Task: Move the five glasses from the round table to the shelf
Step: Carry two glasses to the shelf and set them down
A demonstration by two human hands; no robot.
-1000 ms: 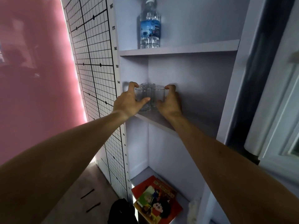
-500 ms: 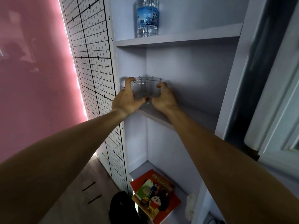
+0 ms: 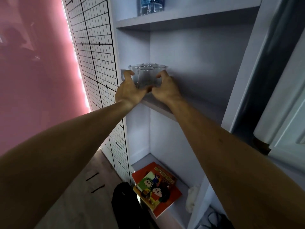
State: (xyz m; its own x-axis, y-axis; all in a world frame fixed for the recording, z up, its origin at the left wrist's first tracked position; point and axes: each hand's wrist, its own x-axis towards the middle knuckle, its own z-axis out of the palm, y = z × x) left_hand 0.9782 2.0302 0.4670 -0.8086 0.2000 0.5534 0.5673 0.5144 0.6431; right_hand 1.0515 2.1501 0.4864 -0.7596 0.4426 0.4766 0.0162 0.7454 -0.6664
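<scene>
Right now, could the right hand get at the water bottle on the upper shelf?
Probably yes. The right hand sits by the glasses one shelf below; the water bottle stands near the front edge above, and nothing blocks the way up.

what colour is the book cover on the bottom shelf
Mostly red-orange, with cartoon characters on the book; head view, the only one.

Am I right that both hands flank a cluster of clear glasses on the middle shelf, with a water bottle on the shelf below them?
Not quite. The head view shows the water bottle on the shelf above the glasses; below lie comic books. The left hand and right hand do flank them.
</scene>
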